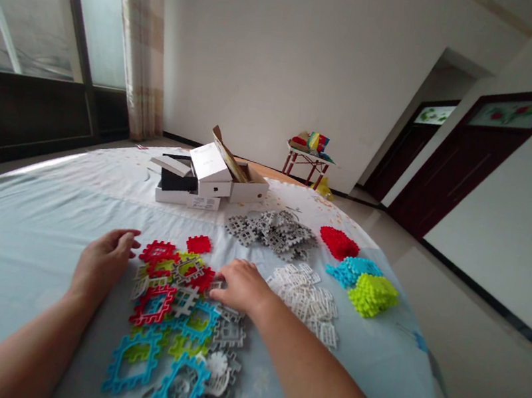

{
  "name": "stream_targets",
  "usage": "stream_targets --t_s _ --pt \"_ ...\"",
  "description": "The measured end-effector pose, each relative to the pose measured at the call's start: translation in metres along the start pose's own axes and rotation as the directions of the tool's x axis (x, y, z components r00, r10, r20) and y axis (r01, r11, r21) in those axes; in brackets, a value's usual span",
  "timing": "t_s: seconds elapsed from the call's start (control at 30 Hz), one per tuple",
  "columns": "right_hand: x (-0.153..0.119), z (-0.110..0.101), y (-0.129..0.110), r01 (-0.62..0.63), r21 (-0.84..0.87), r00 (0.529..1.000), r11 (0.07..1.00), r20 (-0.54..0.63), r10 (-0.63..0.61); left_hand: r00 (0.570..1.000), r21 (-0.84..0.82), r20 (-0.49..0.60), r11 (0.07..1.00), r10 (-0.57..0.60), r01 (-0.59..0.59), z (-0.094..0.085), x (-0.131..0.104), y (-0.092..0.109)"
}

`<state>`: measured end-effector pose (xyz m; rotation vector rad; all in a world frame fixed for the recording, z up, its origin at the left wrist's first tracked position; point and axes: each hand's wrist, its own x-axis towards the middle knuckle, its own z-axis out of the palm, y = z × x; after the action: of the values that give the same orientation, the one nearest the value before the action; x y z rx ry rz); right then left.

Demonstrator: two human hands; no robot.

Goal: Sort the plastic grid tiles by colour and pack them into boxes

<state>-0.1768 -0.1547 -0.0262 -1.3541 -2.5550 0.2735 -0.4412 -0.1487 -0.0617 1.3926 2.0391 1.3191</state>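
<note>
Some pieces (152, 304) hidden under right hand (239, 286).

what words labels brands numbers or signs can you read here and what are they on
No text reads clearly.
White box lid: faint gray print, too blurred to read.
Label on the white box's front: tiny dark print, too small to read.
Red and blue item on the side table: pale marks, unreadable.

Left hand (103, 262) loosely curled, right hand (243, 285) lowered
</note>
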Motion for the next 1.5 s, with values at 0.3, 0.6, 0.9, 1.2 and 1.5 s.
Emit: stream_targets --t_s 0.3,0.6,0.9,1.2,1.5 --pt "-0.012 -0.010 0.006 0.010 0.247 0.992 0.969 -0.125 0.022 1.000 -0.022 -0.010 1.000 0.009 -0.010 0.001 -0.002 0.004" --pt "-0.055 -0.061 0.076 -0.094 0.393 0.894 0.915 -0.371 0.251 0.999 -0.046 -0.036 0.999 0.019 -0.020 0.002 -0.001 -0.003" --pt "-0.005 -0.036 0.050 -0.067 0.225 0.933 0.972 -0.330 0.141 0.999 -0.046 -0.043 0.999 0.015 -0.017 0.006 0.003 -0.007" --pt "0.101 0.020 0.002 -0.008 0.035 0.999 0.999 -0.039 0.009 0.999 -0.022 -0.033 0.999 0.028 -0.029 0.005 0.002 -0.009" --pt "0.104 0.010 0.009 -0.053 -0.049 0.996 0.997 -0.078 0.049 0.999 -0.009 -0.031 0.999 0.030 -0.031 0.004 0.001 -0.005"
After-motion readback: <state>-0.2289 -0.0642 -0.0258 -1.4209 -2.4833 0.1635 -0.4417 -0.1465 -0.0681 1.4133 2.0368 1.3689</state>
